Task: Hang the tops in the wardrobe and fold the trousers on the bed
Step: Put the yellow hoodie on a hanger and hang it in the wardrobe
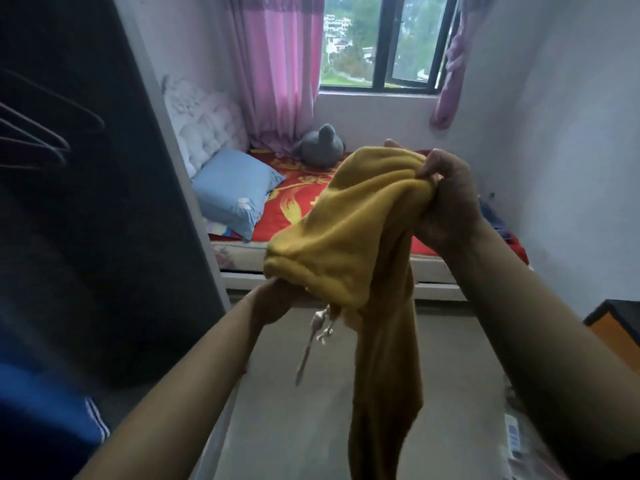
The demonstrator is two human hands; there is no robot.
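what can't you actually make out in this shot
Head view:
- yellow garment: top or trousers unclear; it is bunched, and its lower end runs off the bottom edge.
- left hand: fingers buried in the cloth it grips.
- dark clothes on the bed: mostly behind the forearm of the right hand.
- hangers: blurred in the dark wardrobe.

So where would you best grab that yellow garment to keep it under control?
By its thick top band, one hand at each end, coming from the sides. The left hand grips the end by the drawstring, the right hand the other end, so the rest of the yellow garment hangs straight down, probably easy to lay flat.
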